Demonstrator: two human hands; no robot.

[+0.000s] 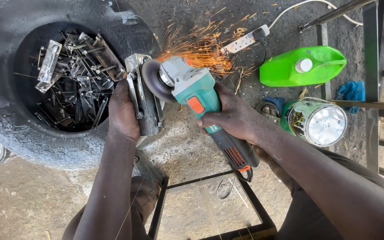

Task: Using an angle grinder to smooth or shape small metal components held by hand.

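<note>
The big tyre [32, 133] lay on the ground to the outer side of the left hand [123, 111], its hollow holding a heap of metal brackets [74, 75]. On the far side of the right hand [234, 116] stood a green jug [290, 69] tipped on its side, a tin can [318, 122] with a shiny lid, and a white power strip [245, 41] further off.

The angle grinder [201, 104] was clasped firmly in the right hand, its long body running from beside the right forearm obliquely forward and across towards the left hand. Its grinding disc [154, 82] sat at the forward end, just beside the left fingers, and touched the metal piece [145, 95]; sparks [201, 46] flew forward and away from both hands.

That metal piece stood propped against the tyre's edge, long axis running away from the person, gripped tightly by the left hand along its near-left edge. So the left hand was plainly the nearer to the work, with the disc meeting the piece between the two hands.
</note>
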